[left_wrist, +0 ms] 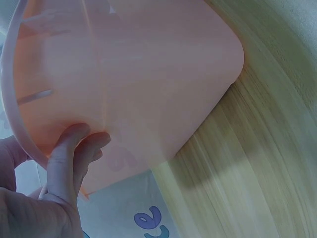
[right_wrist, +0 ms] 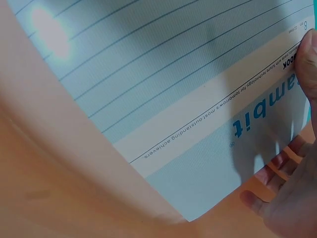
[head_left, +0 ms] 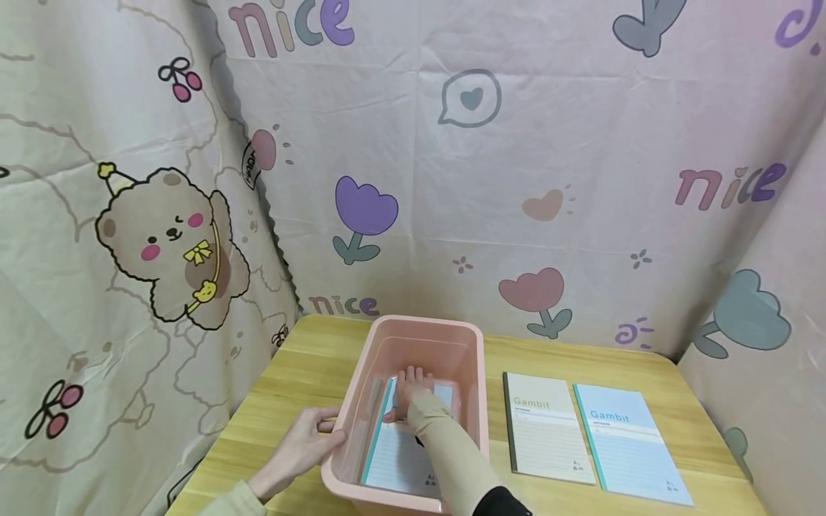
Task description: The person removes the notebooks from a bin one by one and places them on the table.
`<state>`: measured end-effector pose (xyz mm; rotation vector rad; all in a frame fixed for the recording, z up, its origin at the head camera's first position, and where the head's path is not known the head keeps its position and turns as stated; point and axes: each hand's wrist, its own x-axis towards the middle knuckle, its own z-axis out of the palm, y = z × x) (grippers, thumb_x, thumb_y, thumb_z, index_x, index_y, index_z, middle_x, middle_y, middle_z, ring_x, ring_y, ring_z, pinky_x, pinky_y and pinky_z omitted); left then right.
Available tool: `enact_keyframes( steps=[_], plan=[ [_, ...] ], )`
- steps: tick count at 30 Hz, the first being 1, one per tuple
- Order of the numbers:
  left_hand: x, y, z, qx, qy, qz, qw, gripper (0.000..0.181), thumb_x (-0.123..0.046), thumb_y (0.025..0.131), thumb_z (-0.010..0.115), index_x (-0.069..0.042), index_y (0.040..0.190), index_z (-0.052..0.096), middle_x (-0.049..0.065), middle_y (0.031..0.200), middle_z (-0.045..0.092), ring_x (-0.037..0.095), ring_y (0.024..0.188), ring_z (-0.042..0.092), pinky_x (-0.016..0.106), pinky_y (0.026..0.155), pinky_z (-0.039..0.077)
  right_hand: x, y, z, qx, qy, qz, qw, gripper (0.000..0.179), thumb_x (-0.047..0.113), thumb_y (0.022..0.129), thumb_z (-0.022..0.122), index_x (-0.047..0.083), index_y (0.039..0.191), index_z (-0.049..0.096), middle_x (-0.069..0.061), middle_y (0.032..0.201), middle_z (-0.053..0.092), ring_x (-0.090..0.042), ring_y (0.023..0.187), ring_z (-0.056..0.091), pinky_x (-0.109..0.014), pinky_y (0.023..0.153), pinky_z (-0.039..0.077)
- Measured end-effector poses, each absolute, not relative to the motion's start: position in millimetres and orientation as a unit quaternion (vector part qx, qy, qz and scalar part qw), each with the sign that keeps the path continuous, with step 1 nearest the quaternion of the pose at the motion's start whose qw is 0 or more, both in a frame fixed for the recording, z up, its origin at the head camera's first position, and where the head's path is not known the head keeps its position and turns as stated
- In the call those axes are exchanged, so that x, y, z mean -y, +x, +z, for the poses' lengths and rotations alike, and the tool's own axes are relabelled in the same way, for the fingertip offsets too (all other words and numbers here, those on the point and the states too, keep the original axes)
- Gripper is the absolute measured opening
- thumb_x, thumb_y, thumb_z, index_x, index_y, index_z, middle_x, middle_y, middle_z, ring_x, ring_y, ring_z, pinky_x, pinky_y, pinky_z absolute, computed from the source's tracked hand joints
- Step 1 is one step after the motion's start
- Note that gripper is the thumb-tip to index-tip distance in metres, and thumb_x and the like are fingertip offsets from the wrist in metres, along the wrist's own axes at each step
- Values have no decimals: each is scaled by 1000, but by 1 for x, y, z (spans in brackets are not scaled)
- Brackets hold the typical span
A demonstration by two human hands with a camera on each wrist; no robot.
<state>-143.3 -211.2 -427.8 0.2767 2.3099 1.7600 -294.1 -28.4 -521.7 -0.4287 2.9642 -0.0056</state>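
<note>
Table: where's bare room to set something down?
Bare table: left of the pink bin, beyond the left hand; plus a strip behind the cream notebook and blue notebook, before the backdrop. Crowded: inside the bin, right hand on a third notebook.

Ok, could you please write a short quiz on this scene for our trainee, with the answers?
1. True or false: the left hand is gripping a notebook.
2. How many notebooks lie on the table outside the bin?
3. Where is the right hand? A) on the table; B) inside the bin; C) out of view.

Key: 1. False, the left hand holds the bin. 2. Two, one white and one blue. 3. B.
</note>
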Motion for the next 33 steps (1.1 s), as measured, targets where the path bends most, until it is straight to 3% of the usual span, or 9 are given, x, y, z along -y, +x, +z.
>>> enact_keyframes(
  steps=[4, 18, 27, 33],
  plan=[
    [212, -144, -428, -787, 93, 599, 113, 54, 2, 90, 55, 27, 135, 40, 40, 111, 67, 42, 91, 74, 38, 70, 67, 29, -296, -526, -987, -147, -2, 61, 103, 69, 60, 83, 10, 138, 51, -8, 127, 54, -26, 125, 50, -47, 110, 46],
    [210, -143, -425, -793, 88, 593, 112, 54, 1, 89, 56, 26, 135, 42, 39, 111, 68, 43, 91, 74, 37, 69, 67, 26, -304, -529, -985, -161, 4, 57, 105, 69, 60, 83, 9, 139, 49, -8, 135, 54, -25, 127, 49, -46, 112, 44],
    [210, -142, -424, -791, 87, 595, 117, 54, 0, 89, 55, 26, 135, 42, 38, 110, 68, 37, 90, 75, 37, 70, 67, 29, -304, -529, -986, -165, 1, 36, 97, 67, 56, 86, 9, 125, 52, -5, 115, 56, -22, 108, 50, -39, 97, 48],
    [210, -142, -425, -793, 87, 593, 112, 55, 1, 89, 55, 27, 135, 41, 40, 111, 67, 43, 91, 74, 36, 70, 67, 30, -307, -532, -986, -163, -33, 27, 98, 66, 53, 88, 7, 123, 51, -7, 115, 60, -22, 107, 55, -39, 99, 52]
  ],
)
